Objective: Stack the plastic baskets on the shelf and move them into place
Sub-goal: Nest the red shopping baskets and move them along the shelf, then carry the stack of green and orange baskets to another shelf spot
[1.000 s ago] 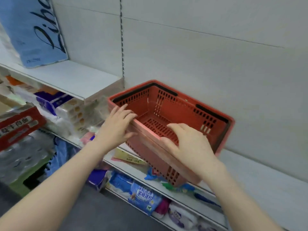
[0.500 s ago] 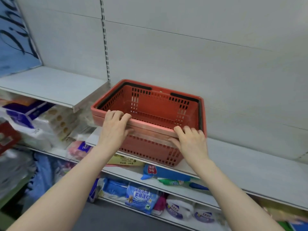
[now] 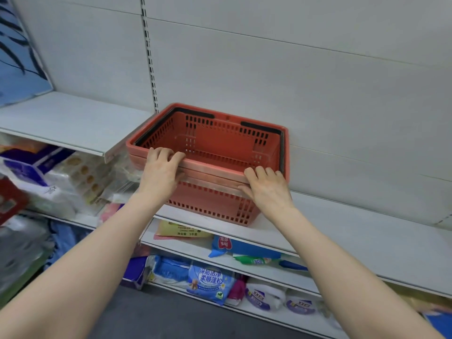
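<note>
A stack of red plastic baskets (image 3: 220,143), nested one inside another with black handles folded along the rims, stands on the white shelf (image 3: 342,231) close to the back wall. My left hand (image 3: 161,172) grips the near rim at its left corner, fingers curled over the edge. My right hand (image 3: 267,189) grips the near rim at its right corner in the same way. The stack sits flat, its long side facing me.
A higher white shelf (image 3: 68,121) ends just left of the baskets, with a blue package (image 3: 19,57) on it. Below are shelves of tissue packs (image 3: 58,177) and detergent pouches (image 3: 208,282). To the right of the baskets the shelf surface is bare.
The baskets were tilted and held off the shelf a second ago; now they sit flat and square on it, pushed toward the back wall. Both hands stayed on the near rim.
</note>
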`<action>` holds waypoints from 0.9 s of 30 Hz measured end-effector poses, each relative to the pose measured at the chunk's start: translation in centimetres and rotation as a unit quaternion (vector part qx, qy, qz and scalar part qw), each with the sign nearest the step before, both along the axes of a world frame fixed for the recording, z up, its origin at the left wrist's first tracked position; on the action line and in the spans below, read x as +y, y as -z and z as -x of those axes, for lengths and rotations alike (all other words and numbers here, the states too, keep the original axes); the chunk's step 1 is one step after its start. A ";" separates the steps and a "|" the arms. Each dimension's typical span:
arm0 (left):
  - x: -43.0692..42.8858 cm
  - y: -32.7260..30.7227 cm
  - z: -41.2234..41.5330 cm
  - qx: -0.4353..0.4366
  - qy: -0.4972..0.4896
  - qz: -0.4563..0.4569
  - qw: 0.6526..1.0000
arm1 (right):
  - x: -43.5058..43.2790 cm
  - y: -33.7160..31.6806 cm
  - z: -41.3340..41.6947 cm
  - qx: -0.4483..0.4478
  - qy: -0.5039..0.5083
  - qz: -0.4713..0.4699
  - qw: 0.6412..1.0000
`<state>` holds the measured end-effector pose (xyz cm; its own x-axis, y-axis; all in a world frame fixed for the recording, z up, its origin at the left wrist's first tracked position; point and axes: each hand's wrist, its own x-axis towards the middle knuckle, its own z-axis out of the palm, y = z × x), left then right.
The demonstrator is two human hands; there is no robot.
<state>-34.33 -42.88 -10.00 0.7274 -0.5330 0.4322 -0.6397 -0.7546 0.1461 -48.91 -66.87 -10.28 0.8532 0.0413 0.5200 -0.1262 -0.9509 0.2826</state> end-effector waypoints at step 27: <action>-30.4 6.0 40.9 0.124 0.407 -0.011 0.905 | -20.1 6.7 55.1 0.082 0.357 -0.180 0.913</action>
<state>-75.26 -73.25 -16.03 0.1631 -0.9426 0.2916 -0.9345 -0.0528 0.3520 -104.05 -87.00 -17.01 0.6638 -0.7034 0.2540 -0.7337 -0.6783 0.0390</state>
